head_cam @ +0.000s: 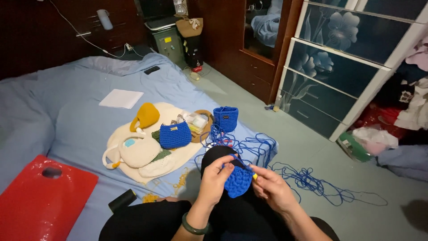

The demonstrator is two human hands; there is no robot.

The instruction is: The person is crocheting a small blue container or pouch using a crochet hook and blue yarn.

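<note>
A small blue crochet piece (237, 182) sits low in the frame's centre, pinched between both hands — left hand (215, 178) fingers closed on its left edge, right hand (273, 188) fingers closed on its right. Blue yarn (307, 180) trails right across the floor (312, 143) — finished blue bags (175, 135) lie above on the bed (67, 111).

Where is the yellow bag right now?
In the head view, the yellow crochet bag lies on the cream cloth on the blue bed, left of centre. It sits just up and left of the small blue crochet bag, beyond both hands.
</note>
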